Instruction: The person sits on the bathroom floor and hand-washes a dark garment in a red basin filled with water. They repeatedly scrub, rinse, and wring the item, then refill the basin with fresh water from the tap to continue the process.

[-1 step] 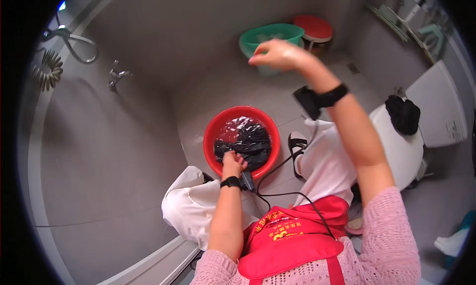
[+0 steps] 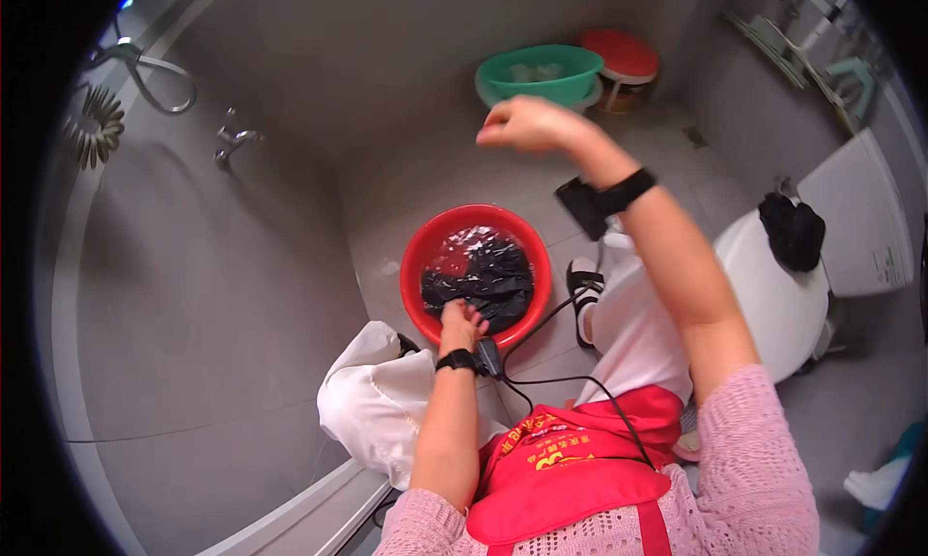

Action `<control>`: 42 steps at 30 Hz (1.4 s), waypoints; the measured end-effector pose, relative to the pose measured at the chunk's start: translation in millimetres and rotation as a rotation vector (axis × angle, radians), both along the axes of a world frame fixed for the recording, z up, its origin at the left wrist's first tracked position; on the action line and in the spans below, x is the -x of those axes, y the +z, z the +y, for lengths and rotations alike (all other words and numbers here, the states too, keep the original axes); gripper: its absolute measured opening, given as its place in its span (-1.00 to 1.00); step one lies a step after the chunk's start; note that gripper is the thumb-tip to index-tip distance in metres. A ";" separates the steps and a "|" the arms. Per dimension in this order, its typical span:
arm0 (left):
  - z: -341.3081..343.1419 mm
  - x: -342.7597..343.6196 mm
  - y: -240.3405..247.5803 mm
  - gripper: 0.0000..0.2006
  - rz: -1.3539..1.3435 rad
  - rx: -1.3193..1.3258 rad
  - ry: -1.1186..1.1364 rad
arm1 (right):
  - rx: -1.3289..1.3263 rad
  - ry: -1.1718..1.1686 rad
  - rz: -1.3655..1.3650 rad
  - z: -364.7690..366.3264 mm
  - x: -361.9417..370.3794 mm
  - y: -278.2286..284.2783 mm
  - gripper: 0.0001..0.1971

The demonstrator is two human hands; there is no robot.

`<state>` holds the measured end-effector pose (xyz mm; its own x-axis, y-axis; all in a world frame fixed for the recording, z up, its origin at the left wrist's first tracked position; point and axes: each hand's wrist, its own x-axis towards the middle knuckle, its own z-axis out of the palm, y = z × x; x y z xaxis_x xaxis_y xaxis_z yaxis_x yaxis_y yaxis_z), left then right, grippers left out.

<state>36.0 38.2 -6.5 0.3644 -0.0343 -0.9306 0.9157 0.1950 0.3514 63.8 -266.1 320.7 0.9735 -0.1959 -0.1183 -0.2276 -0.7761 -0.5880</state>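
Note:
A red plastic basin [image 2: 418, 309] stands on the floor in front of me, holding soapy water and a soaked black cloth [image 2: 498, 290]. My left hand [image 2: 461, 322] is at the basin's near side, low against the cloth, its fingers loosely bent and apart; I see nothing gripped in them. Beyond the basin, raised in the air, is my right hand [image 2: 527, 128]. Its fingers are curled in toward the thumb, with nothing showing between them. Each wrist wears a black strap with a small dark box, and cables run from these.
Behind my right hand, a green basin [image 2: 541, 73] sits in a paler one, beside a red-lidded bucket [image 2: 623, 58]. A toilet [image 2: 773, 305] with a black cloth [image 2: 793, 232] on it stands at right. A tap [image 2: 232, 140] juts from the left wall. Black cable [image 2: 551, 377] crosses my lap.
My right hand has come slightly nearer to me and a little left, away from the green basin. My left hand stays by the black cloth.

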 end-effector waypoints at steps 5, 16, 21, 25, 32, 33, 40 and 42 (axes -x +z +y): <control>12.9 39.1 -65.3 -0.76 0.050 -0.067 0.004 | -0.066 0.151 0.343 61.6 -28.0 -240.0 -0.56; -19.4 31.2 -40.8 -0.76 -0.040 0.055 -0.103 | 0.411 0.256 0.648 95.9 44.5 -367.8 -0.40; 14.9 41.0 -69.0 -0.78 -0.056 -0.060 -0.141 | 0.197 0.317 0.604 103.0 23.5 -285.6 -0.61; -3.3 45.2 -69.0 -0.79 -0.134 -0.210 -0.250 | 0.202 0.170 0.436 85.2 34.6 -223.9 -0.65; -10.2 37.4 -27.3 -0.53 -0.343 -0.582 -0.262 | 0.123 0.244 0.246 104.1 32.7 -67.3 -0.59; -8.7 36.9 -16.7 -0.50 -0.340 -0.575 -0.254 | 0.106 0.230 0.209 109.3 32.8 -45.4 -0.63; 7.3 35.7 -9.8 -0.10 -0.502 -0.565 -0.485 | -0.069 0.186 -0.187 127.6 36.9 102.5 -0.72; 12.3 35.5 -17.3 0.12 -0.641 -0.636 -0.652 | -0.142 0.223 -0.250 135.4 35.3 139.5 -0.72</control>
<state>0.5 50.4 -23.7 0.8698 0.0218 -0.4929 0.3905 -0.6410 0.6608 28.4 -130.7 460.1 0.9926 0.0259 0.1185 0.1029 -0.6968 -0.7099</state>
